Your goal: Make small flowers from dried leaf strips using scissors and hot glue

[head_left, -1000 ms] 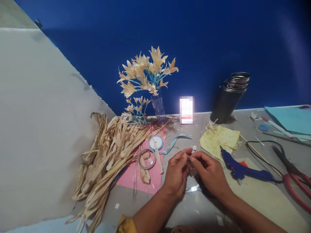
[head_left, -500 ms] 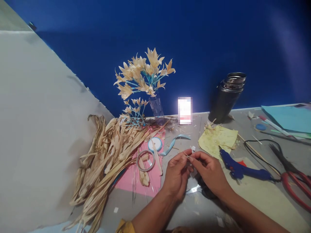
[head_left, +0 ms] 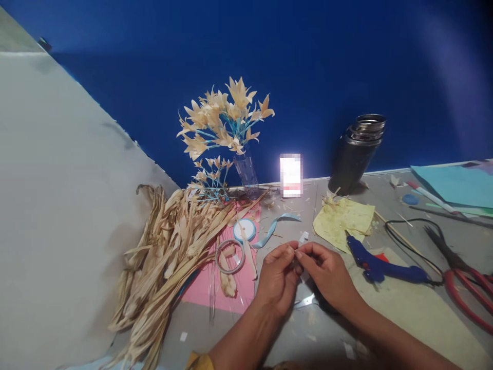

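Note:
My left hand point(head_left: 278, 279) and my right hand point(head_left: 326, 274) meet fingertip to fingertip just above the grey table point(head_left: 404, 318). Between them they pinch a tiny pale piece, too small to identify. A heap of dried corn husks point(head_left: 169, 252) lies to the left. A tape roll point(head_left: 230, 256) and a blue ribbon spool point(head_left: 244, 229) rest on a pink sheet point(head_left: 215, 282) beside my left hand. A blue glue gun point(head_left: 379, 264) lies right of my right hand.
A vase of husk flowers point(head_left: 227, 123) stands at the blue wall, with a dark steel flask point(head_left: 356, 154) to its right. Red-handled scissors point(head_left: 466, 293), a yellow paper point(head_left: 344, 221), a black cord point(head_left: 408, 231) and a light blue sheet point(head_left: 458, 185) lie on the right.
My hands have stayed together and kept working the small piece; the thin stick that showed between the fingertips is now hidden. The view has drifted slightly.

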Available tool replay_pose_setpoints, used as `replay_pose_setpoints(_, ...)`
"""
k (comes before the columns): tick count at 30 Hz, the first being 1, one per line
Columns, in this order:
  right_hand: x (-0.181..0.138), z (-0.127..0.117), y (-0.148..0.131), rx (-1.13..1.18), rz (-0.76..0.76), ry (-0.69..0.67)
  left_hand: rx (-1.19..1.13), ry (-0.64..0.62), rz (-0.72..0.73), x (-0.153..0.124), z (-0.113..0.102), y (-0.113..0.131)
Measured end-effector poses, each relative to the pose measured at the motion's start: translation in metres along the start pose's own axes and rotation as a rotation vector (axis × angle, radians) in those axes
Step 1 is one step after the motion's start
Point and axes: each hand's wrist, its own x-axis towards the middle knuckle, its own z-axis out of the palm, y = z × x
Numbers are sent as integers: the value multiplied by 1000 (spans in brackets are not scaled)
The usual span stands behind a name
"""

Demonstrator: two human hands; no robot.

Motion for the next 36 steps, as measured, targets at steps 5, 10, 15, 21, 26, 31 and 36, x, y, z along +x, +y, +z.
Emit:
replay_pose_setpoints(5, 0, 0, 0, 111, 50, -63, -46, 0, -35, 4, -4, 2)
replay_pose_setpoints(10, 1, -3, 8, 237, 163, -140, -33, -73, -96, 6, -7, 5)
replay_pose_setpoints(15, 2, -10, 2, 229, 124, -200, -50, -85, -95, 5, -7, 6)
replay_pose_setpoints(21, 1, -10, -8, 120, 48, -205, -26, -120, -110, 2, -7, 6)
replay_pose_setpoints(26, 2, -13, -10, 96, -2, -244, -21, -199, -167, 0, -6, 8)
replay_pose_setpoints(31, 4, -19, -8, 33, -60, -264, 64, -255, -95, -4, -2, 9)
replay_pose_setpoints(36, 5, -19, -7, 40, -54, -281, 80, -255, -23, -6, 0, 9)
